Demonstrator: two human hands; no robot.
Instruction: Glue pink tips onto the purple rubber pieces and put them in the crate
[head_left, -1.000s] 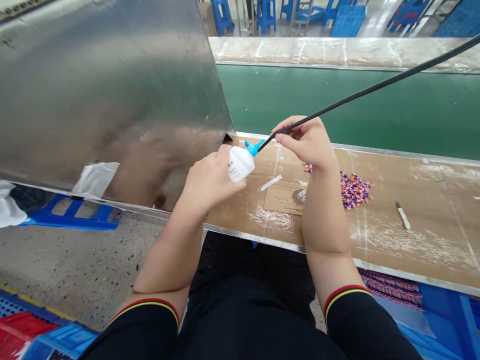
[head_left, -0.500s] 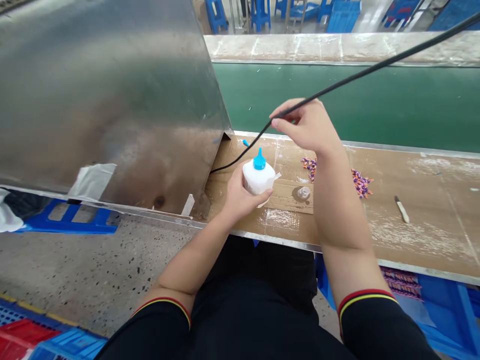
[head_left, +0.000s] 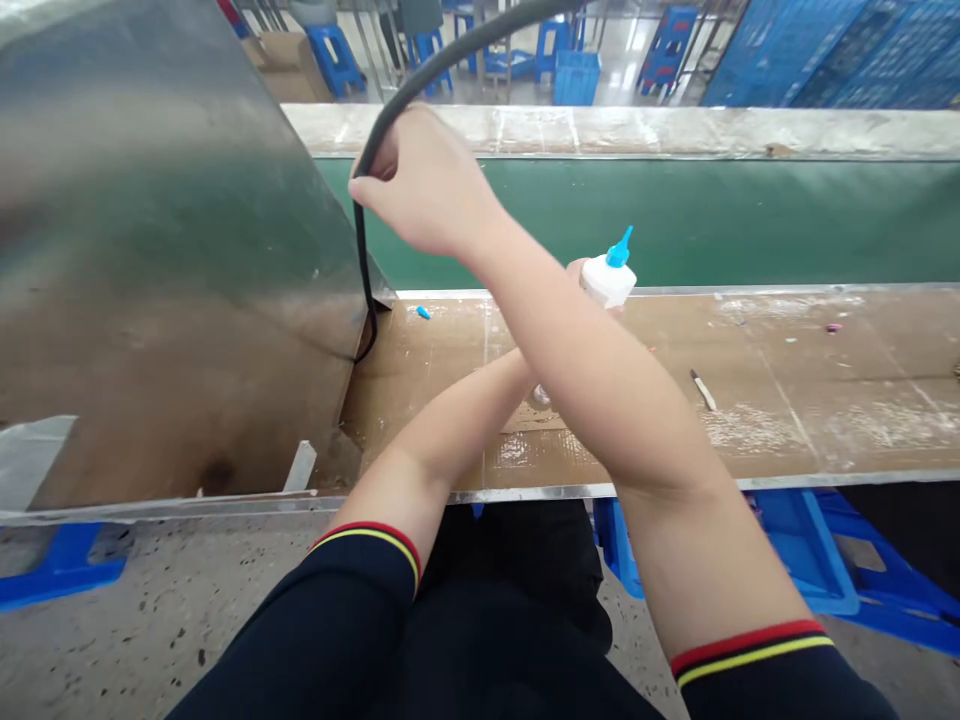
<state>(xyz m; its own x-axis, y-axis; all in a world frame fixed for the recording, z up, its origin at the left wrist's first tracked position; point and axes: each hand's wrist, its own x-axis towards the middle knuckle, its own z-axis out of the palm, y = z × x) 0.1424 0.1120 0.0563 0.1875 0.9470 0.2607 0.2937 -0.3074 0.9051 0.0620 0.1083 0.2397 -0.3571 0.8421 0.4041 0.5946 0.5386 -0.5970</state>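
Left hand (head_left: 576,270) around squeeze bottle (head_left: 607,283)

Long dark navy sleeves are worn on both arms, the left sleeve (head_left: 360,610) and the right sleeve (head_left: 750,690) alike. Each is finished with a black cuff (head_left: 746,645) banded by thin red and yellow stripes. The forearms (head_left: 600,400) and right hand (head_left: 427,175) are left bare, and dark trousers (head_left: 517,590) are seen below.
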